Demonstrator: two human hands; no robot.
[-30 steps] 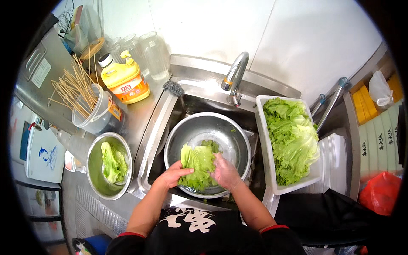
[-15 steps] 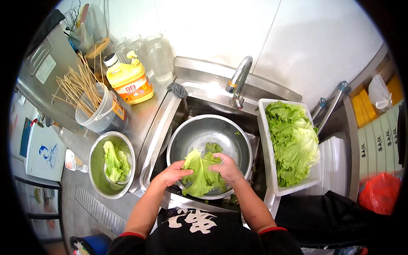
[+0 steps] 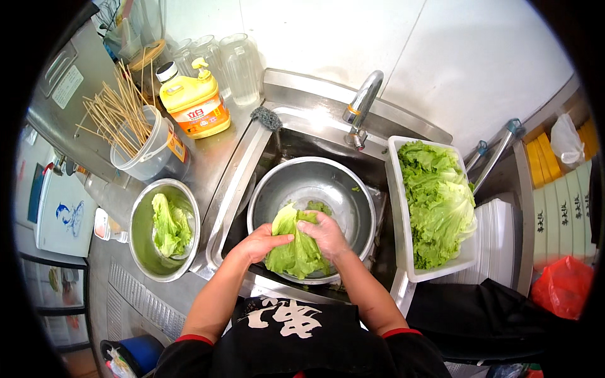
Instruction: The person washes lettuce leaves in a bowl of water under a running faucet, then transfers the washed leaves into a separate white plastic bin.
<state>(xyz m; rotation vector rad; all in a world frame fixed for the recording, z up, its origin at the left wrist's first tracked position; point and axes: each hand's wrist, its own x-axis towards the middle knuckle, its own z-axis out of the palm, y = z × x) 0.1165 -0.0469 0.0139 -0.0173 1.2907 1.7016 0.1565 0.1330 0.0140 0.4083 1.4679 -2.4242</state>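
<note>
A green lettuce leaf [image 3: 295, 254] is held between my two hands, over the near part of a large steel basin [image 3: 261, 189] set in the sink. My left hand [image 3: 258, 244] pinches the leaf's left edge, thumb on top. On the other side, my right hand [image 3: 325, 234] grips it near the upper right, fingers curled round it. Behind the leaf, another small piece of lettuce [image 3: 319, 206] shows inside the basin. To the right, a white plastic tub [image 3: 401, 208] holds a heap of lettuce leaves [image 3: 436, 208]. A smaller steel bowl [image 3: 134, 230] at the left contains a few leaves [image 3: 170, 227].
The faucet [image 3: 364, 104] rises behind the basin. On the left counter stand a yellow detergent jug [image 3: 194, 104], a bucket of wooden skewers [image 3: 142, 151] and glass pitchers [image 3: 239, 72]. A dark scouring pad [image 3: 266, 118] lies at the sink's corner. White stacked trays [image 3: 491, 242] stand at right.
My hands have come closer together, the right one moving left over the leaf. The leaf now hangs more gathered and folded. The view has shifted slightly.
</note>
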